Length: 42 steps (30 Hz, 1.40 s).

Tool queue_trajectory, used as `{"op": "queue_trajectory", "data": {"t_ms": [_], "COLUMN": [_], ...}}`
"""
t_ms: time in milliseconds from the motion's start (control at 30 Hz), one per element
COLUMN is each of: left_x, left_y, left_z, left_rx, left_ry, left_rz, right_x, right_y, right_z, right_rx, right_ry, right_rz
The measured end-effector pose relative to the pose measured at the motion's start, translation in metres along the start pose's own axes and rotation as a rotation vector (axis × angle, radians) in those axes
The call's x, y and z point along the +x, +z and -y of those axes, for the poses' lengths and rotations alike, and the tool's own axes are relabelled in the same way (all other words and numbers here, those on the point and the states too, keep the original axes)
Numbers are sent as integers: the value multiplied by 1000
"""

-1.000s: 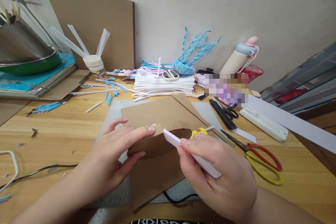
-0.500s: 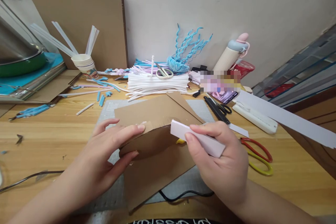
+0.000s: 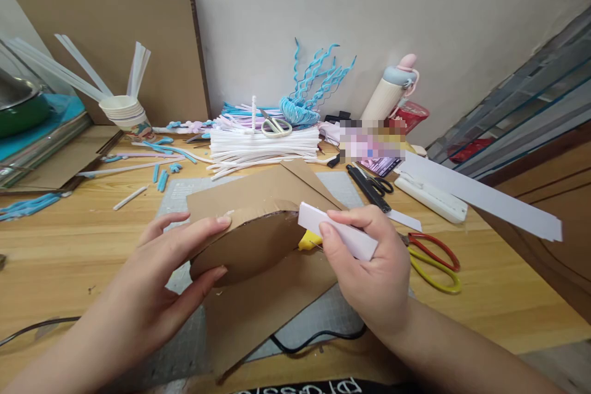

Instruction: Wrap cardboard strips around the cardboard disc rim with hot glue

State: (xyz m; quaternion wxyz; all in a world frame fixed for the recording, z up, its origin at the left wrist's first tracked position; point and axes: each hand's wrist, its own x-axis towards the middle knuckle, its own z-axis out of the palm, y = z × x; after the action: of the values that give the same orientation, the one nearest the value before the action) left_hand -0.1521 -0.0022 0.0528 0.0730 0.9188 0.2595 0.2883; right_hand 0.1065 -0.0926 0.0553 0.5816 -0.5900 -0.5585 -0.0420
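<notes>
My left hand [image 3: 184,265] grips the left side of a round-edged cardboard piece [image 3: 252,246], thumb below and fingers on top. The piece is tilted up over a flat cardboard sheet [image 3: 258,314]. Between thumb and fingers of my right hand [image 3: 369,258] is a short, flat white strip [image 3: 339,231], its left end close to the cardboard's curved edge. Whether strip and edge touch cannot be told. Behind the strip, a yellow tip [image 3: 309,240] of some tool shows; the rest is hidden.
A grey cutting mat [image 3: 178,188] lies under the cardboard. Red and yellow handled scissors [image 3: 434,268] rest at right. White pipe cleaners [image 3: 268,151], a blue coiled piece [image 3: 300,109], paper cups [image 3: 124,112] and a bottle [image 3: 385,95] stand behind. A black cable [image 3: 318,338] crosses in front.
The view has shifted to the right. The round-edged cardboard is tilted up more, showing more of its face and more of the yellow tip. Both hands keep their holds.
</notes>
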Motion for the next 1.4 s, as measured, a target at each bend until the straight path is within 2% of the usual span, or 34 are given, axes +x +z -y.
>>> {"op": "queue_trajectory", "data": {"t_ms": [167, 233, 400, 500, 800, 1400], "left_x": [-1, -2, 0, 2, 2, 0], "left_y": [0, 0, 0, 0, -1, 0], "left_z": [3, 4, 3, 2, -4, -4], "left_rx": [10, 8, 14, 0, 4, -13], "left_ry": [-4, -17, -2, 16, 47, 53], "left_rz": [-25, -19, -14, 0, -8, 24], "right_x": [0, 3, 13, 16, 25, 33], "right_y": [-12, -18, -26, -27, -39, -48], "right_z": [-5, -7, -12, -13, 5, 10], "right_rx": [-8, -2, -11, -64, -228, -295], "right_ry": [-175, -280, -498, -586, -585, -553], "right_rz": [-24, 57, 379, 409, 565, 586]}}
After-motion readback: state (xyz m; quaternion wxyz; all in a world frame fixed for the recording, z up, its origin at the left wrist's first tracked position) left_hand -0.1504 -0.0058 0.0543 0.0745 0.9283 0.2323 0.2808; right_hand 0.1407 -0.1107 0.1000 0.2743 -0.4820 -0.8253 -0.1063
